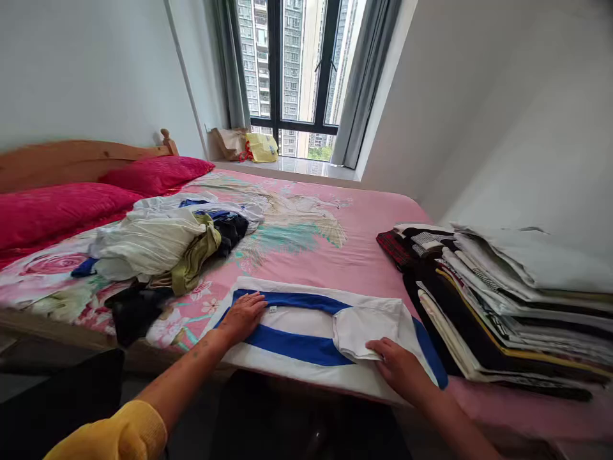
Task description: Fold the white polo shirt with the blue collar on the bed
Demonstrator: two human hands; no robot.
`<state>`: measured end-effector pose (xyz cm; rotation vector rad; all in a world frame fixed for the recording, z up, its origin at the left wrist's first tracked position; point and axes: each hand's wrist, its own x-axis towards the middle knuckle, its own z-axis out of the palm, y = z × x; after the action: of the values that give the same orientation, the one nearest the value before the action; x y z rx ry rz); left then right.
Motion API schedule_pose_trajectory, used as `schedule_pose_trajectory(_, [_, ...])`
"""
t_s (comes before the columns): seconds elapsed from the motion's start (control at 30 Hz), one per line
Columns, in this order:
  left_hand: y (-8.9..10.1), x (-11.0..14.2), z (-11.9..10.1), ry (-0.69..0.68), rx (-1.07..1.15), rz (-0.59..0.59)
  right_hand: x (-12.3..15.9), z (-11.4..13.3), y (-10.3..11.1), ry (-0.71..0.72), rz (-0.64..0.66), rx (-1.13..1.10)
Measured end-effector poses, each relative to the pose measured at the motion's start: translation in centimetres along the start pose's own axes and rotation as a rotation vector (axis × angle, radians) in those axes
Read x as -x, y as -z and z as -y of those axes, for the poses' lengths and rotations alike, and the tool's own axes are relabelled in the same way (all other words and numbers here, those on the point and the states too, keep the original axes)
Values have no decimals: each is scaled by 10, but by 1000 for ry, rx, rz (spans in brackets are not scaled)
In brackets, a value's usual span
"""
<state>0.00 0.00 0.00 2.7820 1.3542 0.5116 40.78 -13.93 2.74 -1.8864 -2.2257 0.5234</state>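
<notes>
Currently, blue-and-white garment (297, 346) lies at bed's (368, 243) near edge, long axis 9-to-3 o'clock. Left hand (244, 316) lies flat near its 9 o'clock end, fingers extended; right hand (396, 365), nearer the white flap (364, 329), pinches its 5 o'clock edge.

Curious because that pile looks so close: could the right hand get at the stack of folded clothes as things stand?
Probably yes: the stack of folded clothes lies close to the right hand, and only the blue-and-white garment, lying flat, seems to come between them.
</notes>
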Motion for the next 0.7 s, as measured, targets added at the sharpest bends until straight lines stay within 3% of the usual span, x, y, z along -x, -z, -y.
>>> schedule_pose_trajectory(0.13, [-13,-24,-13,44,110,-51,4,8,11,16,12,-40])
schedule_pose_trajectory(0.23, [-21,-47,-16,102,139,-83,-9,18,18,32,-112,-126])
schedule_pose_trajectory(0.43, [-34,-91,-23,67,156,-16,-85,37,7,108,-400,-274])
schedule_pose_trajectory(0.57, [-45,-89,-23,124,134,26,-123,21,-19,46,-295,-145])
schedule_pose_trajectory(0.7, [-55,-73,-16,389,19,76,-128,-13,-44,-268,-181,113])
